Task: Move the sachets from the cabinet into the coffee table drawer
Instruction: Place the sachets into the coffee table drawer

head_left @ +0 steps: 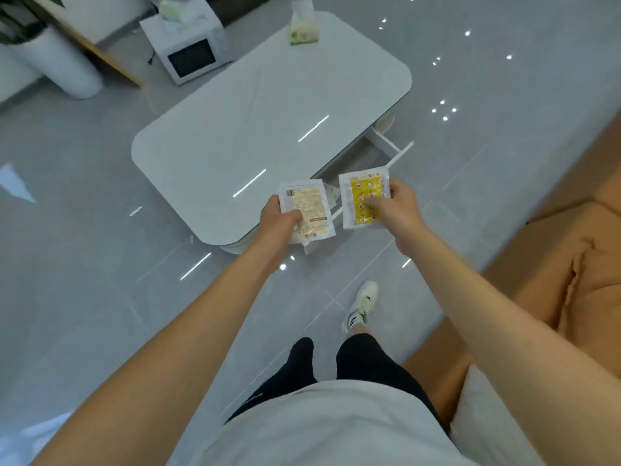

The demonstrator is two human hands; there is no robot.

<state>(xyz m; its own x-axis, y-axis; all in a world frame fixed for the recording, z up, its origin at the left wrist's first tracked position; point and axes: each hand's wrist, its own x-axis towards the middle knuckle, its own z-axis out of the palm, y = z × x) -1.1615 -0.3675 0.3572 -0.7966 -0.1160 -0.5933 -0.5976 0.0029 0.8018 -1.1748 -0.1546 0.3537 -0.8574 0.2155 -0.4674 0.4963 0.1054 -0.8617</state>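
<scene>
You stand over the white coffee table point(268, 105) with both arms stretched forward, a sachet in each hand. Your left hand point(280, 218) grips a small stack of pale sachets point(307, 210), thumb curled over the front and fingers wrapped behind; the top one shows a cream panel with rows of small print and a darker band near its lower edge, but the writing is too blurred to read, and how many sachets sit in that stack is hard to tell, perhaps two or three. Your right hand point(396, 205) pinches a yellow sachet point(364, 198) by its right edge, fingers curled onto the face; its white border frames a yellow panel dotted with small round flower-like marks, and the few characters along the top cannot be made out. Both sachets hang just above the near right corner of the table, over the open drawer point(379, 153), whose white front and side stand out from the table's right side. Another pale packet point(331, 196) seems to lie in the drawer behind the left stack. On the far end of the table stands a green and cream pouch point(302, 31), label unreadable. A white microwave point(191, 52) sits on the floor beyond, and a tan sofa point(554, 257) runs along your right.
</scene>
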